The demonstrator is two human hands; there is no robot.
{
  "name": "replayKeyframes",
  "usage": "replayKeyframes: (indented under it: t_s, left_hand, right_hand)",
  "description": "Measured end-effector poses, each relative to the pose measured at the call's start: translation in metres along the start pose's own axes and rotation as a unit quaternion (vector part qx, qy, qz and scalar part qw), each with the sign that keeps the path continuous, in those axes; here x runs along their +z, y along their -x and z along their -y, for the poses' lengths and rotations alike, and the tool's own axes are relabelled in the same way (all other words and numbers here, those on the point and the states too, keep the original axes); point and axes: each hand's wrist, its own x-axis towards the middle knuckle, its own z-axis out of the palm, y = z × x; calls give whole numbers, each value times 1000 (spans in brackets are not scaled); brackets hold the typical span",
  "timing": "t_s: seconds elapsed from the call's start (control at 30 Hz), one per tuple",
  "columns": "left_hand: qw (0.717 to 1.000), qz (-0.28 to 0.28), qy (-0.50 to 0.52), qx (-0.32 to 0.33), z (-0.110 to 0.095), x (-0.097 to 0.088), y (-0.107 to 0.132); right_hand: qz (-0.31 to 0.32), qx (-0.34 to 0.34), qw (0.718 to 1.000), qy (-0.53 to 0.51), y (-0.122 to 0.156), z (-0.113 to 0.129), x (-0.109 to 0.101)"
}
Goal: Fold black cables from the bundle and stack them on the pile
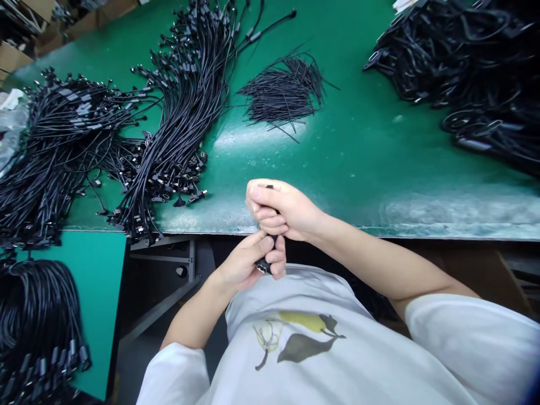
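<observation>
Both my hands meet in front of my chest at the near edge of the green table (358, 146). My right hand (280, 211) is closed in a fist around a coiled black cable (266, 264), most of it hidden by my fingers. Just below, my left hand (248, 261) pinches the lower end of the same cable, where a small connector shows. A pile of thin black ties (284, 90) lies farther out on the table.
Long bundles of black cables with connectors (177, 118) spread over the left half of the table. A heap of coiled cables (472, 67) fills the far right. More cables (34, 326) lie on a lower green surface at left. Cardboard boxes stand far left.
</observation>
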Motion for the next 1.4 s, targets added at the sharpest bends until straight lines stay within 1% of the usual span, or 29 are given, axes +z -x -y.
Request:
replayKeyframes:
  t_s: [0.1, 0.17, 0.33, 0.43, 0.5, 0.53, 0.57, 0.6, 0.63, 0.7, 0.73, 0.77, 0.8, 0.83, 0.87, 0.9, 0.93, 1.0, 1.03, 1.07, 1.13, 1.17, 1.2, 1.23, 1.27, 1.3, 1.33, 1.37, 1.4]
  left_hand:
    - [998, -27, -33, 38, 0, 3, -2]
    - [998, -27, -42, 29, -1, 2, -5]
    - [999, -6, 8, -44, -2, -2, -14]
    - [998, -12, 18, -55, -1, -1, -17]
    - [998, -29, -50, -24, -2, -1, -16]
    - [991, -47, -127, 10, -3, -1, -15]
    - [968, -72, -232, 56, -5, -3, -14]
    - [923, -99, -355, 111, -8, -5, -13]
    - [852, -119, -479, 172, -10, -8, -13]
    - [666, -133, -677, 283, -16, -14, -14]
    - [576, -126, -739, 325, -18, -17, -16]
    - [502, -115, -780, 357, -20, -19, -19]
    - [447, -102, -804, 377, -22, -21, -22]
    - [415, -94, -817, 389, -23, -21, -24]
    - [409, -87, -821, 389, -24, -21, -26]
    - [428, -78, -819, 374, -25, -20, -27]
    - [469, -66, -811, 345, -27, -19, -26]
    - [580, -44, -772, 257, -29, -17, -23]
    - [634, -42, -742, 215, -30, -17, -22]
    - [680, -50, -708, 182, -30, -17, -20]
    - [756, -99, -629, 151, -32, -21, -20]
    - [791, -130, -580, 146, -32, -24, -20]
    - [826, -159, -521, 147, -33, -26, -22]
    - [859, -182, -453, 154, -35, -28, -23]
    - [888, -199, -382, 164, -36, -30, -25]
    - [910, -209, -312, 177, -37, -30, -27]
    - [926, -212, -248, 188, -38, -30, -28]
    - [937, -212, -196, 195, -39, -29, -30]
    - [945, -210, -156, 197, -39, -27, -31]
  right_hand:
    - [-56, -12, 998, -11, 1, 8, -1]
    - [-71, -17, 997, -17, 2, 8, -3]
    - [-55, -48, 997, 4, 6, 0, -8]
    - [-41, -60, 996, 44, 8, 1, -13]
    - [-29, -87, 988, 128, 13, 9, -17]
    - [-26, -114, 972, 206, 17, 14, -19]
    - [-25, -151, 940, 306, 22, 20, -21]
    - [-23, -189, 888, 420, 27, 26, -23]
    - [-15, -218, 818, 532, 33, 30, -24]
    - [10, -223, 667, 711, 43, 33, -26]
    - [24, -193, 608, 770, 47, 32, -27]
    - [36, -147, 568, 809, 49, 29, -28]
    - [43, -100, 545, 831, 51, 25, -30]
    - [45, -61, 534, 842, 51, 21, -31]
    - [49, -34, 530, 846, 51, 17, -33]
    - [58, -19, 526, 849, 50, 14, -34]
    - [72, -17, 519, 852, 50, 12, -36]
    - [100, -22, 499, 860, 47, 12, -38]
    - [114, -22, 499, 859, 45, 14, -41]
    - [129, -20, 513, 848, 41, 19, -44]
    - [148, -17, 576, 804, 27, 37, -54]
    - [122, -23, 607, 785, 17, 49, -62]
    - [66, -33, 625, 777, 6, 61, -72]
    - [-25, -48, 620, 783, -7, 73, -82]
    - [-127, -54, 585, 799, -20, 84, -94]
    - [-213, -48, 538, 814, -33, 92, -105]
    - [-270, -31, 494, 826, -44, 97, -116]
    - [-294, -8, 463, 836, -54, 100, -125]
    - [-301, 14, 446, 843, -61, 101, -132]
